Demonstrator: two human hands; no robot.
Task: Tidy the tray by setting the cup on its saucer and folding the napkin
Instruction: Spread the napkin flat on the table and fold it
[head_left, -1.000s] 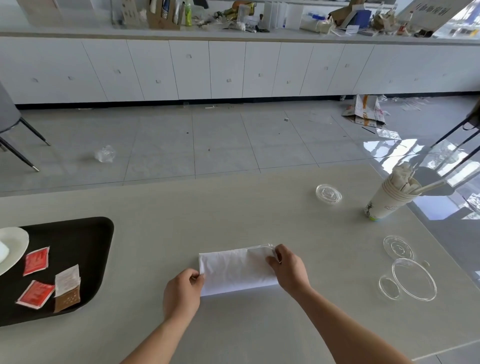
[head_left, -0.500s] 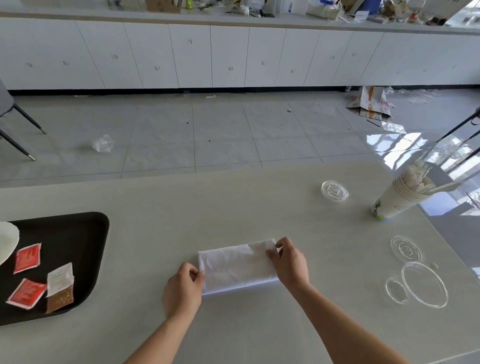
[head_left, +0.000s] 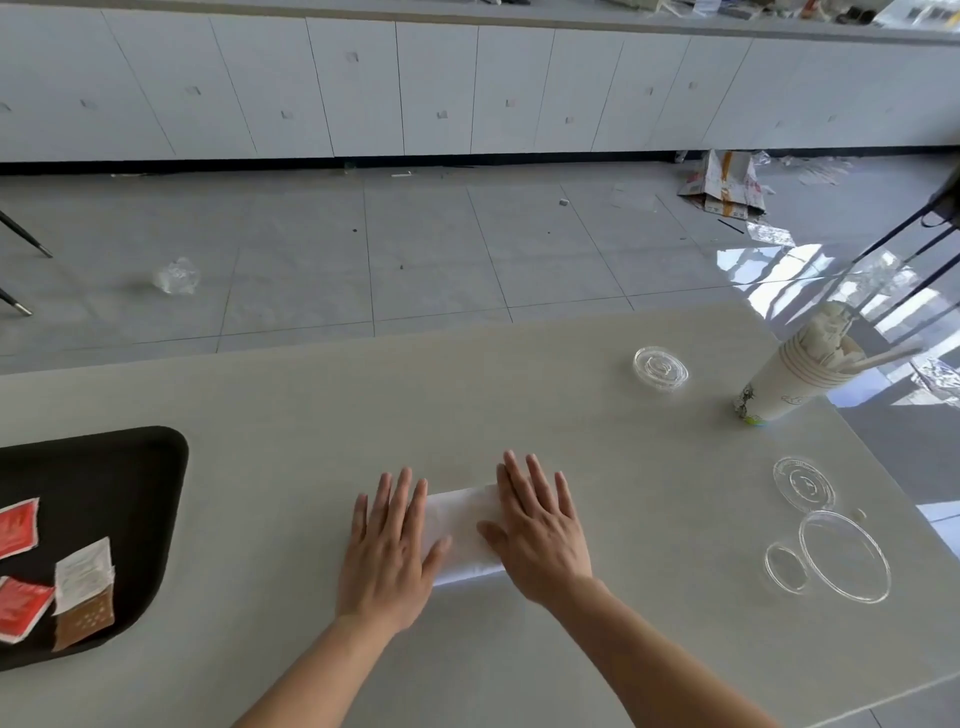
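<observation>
A folded white napkin (head_left: 460, 525) lies on the pale table in front of me. My left hand (head_left: 389, 551) lies flat on its left end, fingers spread. My right hand (head_left: 540, 530) presses flat on its right end, fingers spread too. Only the napkin's middle strip shows between the hands. The black tray (head_left: 119, 488) sits at the left edge of the view, cut off by the frame. No cup or saucer is in view.
On the tray lie red sauce packets (head_left: 18, 527) and a white-and-brown packet (head_left: 83, 592). At the right stand a stack of paper cups (head_left: 795, 379) and several clear plastic lids (head_left: 844, 556), (head_left: 660, 368). The table's right edge is close to them.
Both hands let go of the napkin's ends and now lie flat on it, covering its ends. The view shifted, and the white saucer left the frame at the left.
</observation>
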